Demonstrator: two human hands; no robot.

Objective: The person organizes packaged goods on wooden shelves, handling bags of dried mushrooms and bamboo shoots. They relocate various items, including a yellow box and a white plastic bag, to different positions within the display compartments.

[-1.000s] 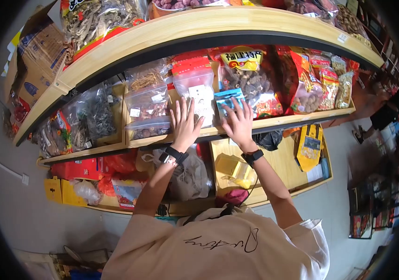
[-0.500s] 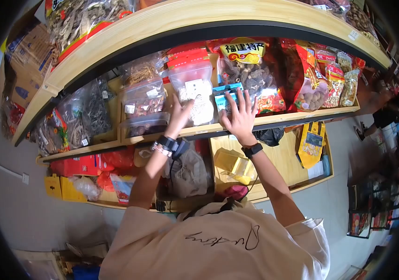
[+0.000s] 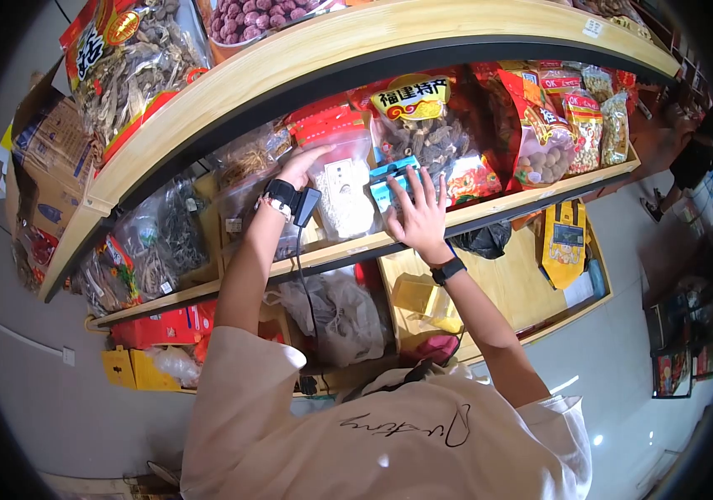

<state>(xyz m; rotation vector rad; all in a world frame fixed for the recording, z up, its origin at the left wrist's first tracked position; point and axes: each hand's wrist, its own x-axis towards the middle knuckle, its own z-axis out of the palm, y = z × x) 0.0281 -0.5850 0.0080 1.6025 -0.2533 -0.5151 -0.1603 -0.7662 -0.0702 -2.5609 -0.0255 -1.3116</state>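
Note:
My left hand point(image 3: 302, 167) is at the upper left edge of a clear zip bag of white pieces point(image 3: 345, 198); its fingers reach along the bag's side, and their grip is hard to make out. My right hand point(image 3: 420, 218) lies spread, palm down, over blue boxes point(image 3: 381, 193) just right of that bag. Behind the boxes stands a bag of dark dried food with a yellow label point(image 3: 411, 97). Red packaging point(image 3: 327, 121) shows behind the white bag.
The wooden shelf's front lip point(image 3: 540, 194) runs below the goods, and an upper shelf edge point(image 3: 306, 43) arches above. Snack bags point(image 3: 583, 125) stand at right. Below are a grey plastic bag point(image 3: 336, 321) and a yellow package point(image 3: 563, 242). A person's leg shows far right.
My left hand has moved up and left, from the white bag's lower front to its upper side. My right hand remains spread over the blue boxes. The view has shifted slightly.

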